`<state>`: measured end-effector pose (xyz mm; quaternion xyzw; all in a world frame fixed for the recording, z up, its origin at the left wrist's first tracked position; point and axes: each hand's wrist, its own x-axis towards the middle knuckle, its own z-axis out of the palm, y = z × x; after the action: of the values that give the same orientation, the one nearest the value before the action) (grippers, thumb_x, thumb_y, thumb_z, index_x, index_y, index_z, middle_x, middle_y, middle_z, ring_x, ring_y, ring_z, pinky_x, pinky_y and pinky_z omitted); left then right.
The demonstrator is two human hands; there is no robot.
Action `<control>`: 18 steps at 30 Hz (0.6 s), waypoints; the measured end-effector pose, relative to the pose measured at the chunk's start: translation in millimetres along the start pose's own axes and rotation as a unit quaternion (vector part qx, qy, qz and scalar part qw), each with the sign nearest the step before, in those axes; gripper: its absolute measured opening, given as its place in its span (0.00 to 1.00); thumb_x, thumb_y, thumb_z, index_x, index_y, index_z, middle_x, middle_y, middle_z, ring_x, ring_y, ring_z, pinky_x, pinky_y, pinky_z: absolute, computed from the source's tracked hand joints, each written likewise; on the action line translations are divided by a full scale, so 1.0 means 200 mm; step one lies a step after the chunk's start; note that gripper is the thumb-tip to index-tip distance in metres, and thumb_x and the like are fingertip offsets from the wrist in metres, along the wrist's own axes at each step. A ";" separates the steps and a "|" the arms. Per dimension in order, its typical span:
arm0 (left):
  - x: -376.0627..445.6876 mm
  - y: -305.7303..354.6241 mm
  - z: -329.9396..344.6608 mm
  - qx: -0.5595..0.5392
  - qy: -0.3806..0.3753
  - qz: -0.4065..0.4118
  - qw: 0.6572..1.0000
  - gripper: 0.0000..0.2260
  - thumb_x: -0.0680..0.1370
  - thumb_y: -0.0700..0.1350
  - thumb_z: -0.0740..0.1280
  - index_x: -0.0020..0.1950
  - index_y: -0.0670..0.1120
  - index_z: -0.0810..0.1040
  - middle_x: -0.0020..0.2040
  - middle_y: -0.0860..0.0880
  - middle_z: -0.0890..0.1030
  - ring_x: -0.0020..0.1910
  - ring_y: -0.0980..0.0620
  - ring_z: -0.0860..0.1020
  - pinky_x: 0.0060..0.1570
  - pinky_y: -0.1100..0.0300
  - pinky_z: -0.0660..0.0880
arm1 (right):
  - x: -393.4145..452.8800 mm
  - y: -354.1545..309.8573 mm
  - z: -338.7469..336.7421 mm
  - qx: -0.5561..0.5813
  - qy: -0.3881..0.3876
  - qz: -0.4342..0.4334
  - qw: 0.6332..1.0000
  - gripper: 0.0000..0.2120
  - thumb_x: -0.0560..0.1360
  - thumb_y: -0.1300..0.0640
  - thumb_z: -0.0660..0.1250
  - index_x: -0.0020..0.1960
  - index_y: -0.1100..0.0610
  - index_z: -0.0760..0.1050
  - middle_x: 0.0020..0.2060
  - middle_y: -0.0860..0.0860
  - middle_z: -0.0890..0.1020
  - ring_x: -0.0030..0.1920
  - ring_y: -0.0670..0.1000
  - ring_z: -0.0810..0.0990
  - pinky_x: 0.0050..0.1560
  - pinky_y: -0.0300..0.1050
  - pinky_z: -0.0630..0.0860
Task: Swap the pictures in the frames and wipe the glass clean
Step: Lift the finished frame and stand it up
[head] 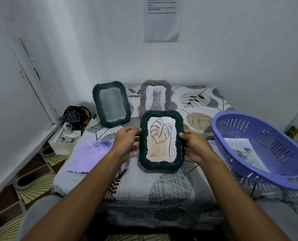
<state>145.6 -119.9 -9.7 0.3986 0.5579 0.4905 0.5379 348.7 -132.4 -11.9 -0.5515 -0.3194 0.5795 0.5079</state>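
Observation:
I hold a dark green braided frame (161,165) upright in front of me; it shows a line drawing of a leaf. My left hand (127,141) grips its left edge and my right hand (195,145) grips its right edge. Behind it, a second dark green frame (111,104) with no picture behind its glass stands at the back left. A grey-brown frame (156,96) with a cat picture stands beside it. A purple cloth (90,156) lies flat on the table to the left of my left arm.
A purple plastic basket (259,150) sits at the right with a loose picture sheet (243,152) inside. The table wears a leaf-patterned cover (196,105). A small box (64,143) with a dark bag stands on the floor at the left, by the wall.

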 end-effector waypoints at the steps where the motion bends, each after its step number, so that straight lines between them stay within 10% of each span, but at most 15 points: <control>1: 0.00 0.01 0.00 -0.003 -0.010 0.000 1.000 0.04 0.79 0.42 0.64 0.47 0.44 0.77 0.40 0.47 0.80 0.36 0.53 0.76 0.34 0.61 0.72 | -0.01 -0.02 0.00 0.018 -0.009 -0.011 1.000 0.07 0.79 0.67 0.59 0.53 0.63 0.75 0.40 0.57 0.81 0.37 0.53 0.78 0.36 0.47 0.74; 10: -0.03 0.02 0.02 -0.049 -0.115 -0.051 0.991 0.18 0.81 0.57 0.59 0.57 0.46 0.80 0.55 0.42 0.83 0.56 0.42 0.80 0.59 0.44 0.75 | -0.12 -0.09 0.01 0.092 -0.055 -0.072 0.992 0.09 0.79 0.70 0.57 0.49 0.62 0.75 0.39 0.56 0.80 0.35 0.51 0.77 0.36 0.45 0.76; 18: -0.02 0.05 0.01 -0.177 -0.202 -0.041 0.962 0.19 0.82 0.54 0.56 0.62 0.43 0.77 0.55 0.42 0.83 0.53 0.45 0.81 0.56 0.50 0.78 | -0.15 -0.10 -0.01 0.095 -0.070 -0.083 0.990 0.08 0.79 0.70 0.57 0.50 0.62 0.74 0.40 0.57 0.80 0.35 0.50 0.78 0.33 0.43 0.77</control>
<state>146.4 -120.7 0.9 0.3642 0.3578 0.4686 0.7210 350.8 -155.5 15.8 -0.4307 -0.3426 0.6000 0.5806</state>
